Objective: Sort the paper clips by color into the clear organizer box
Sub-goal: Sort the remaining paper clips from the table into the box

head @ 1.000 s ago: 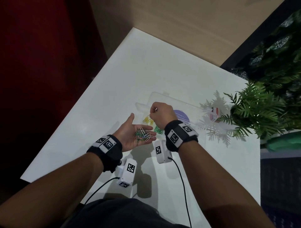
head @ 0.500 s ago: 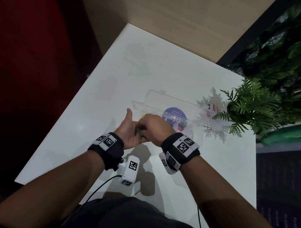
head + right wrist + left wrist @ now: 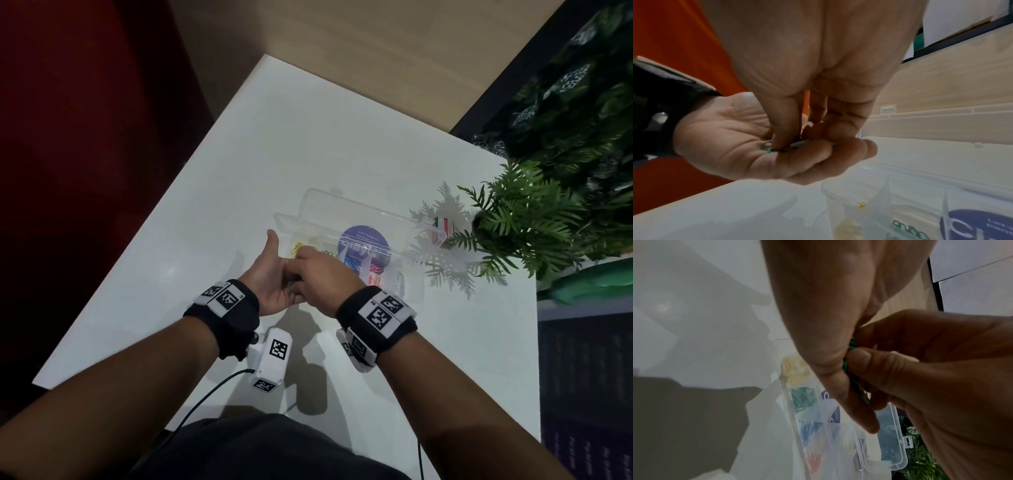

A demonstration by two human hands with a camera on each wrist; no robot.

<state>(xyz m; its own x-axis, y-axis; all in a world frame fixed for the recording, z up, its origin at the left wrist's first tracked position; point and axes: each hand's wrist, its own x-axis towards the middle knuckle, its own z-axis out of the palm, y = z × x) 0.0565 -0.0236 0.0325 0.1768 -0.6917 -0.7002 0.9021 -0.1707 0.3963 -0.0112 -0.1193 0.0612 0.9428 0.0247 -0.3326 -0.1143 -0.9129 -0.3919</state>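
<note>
The clear organizer box (image 3: 346, 212) lies open on the white table, with yellow clips (image 3: 297, 247), green clips (image 3: 329, 254), blue clips (image 3: 353, 264) and pink clips (image 3: 375, 274) in separate compartments. My left hand (image 3: 274, 274) is palm up just in front of the box, its cupped palm (image 3: 725, 142) carrying a small pile of paper clips. My right hand (image 3: 317, 274) reaches down into that palm. Its thumb and fingers pinch a green paper clip (image 3: 766, 147), also showing in the left wrist view as a green paper clip (image 3: 852, 345). The rest of the pile is hidden under the fingers.
A potted fern (image 3: 524, 226) stands at the box's right end, beside a small red and white packet (image 3: 442, 229). The white table (image 3: 308, 137) runs to a wooden wall behind, and its left edge drops off next to my left arm.
My right hand left the box's yellow compartment and came back onto the left palm, where it now pinches into the pile. The left hand stayed in place, palm up.
</note>
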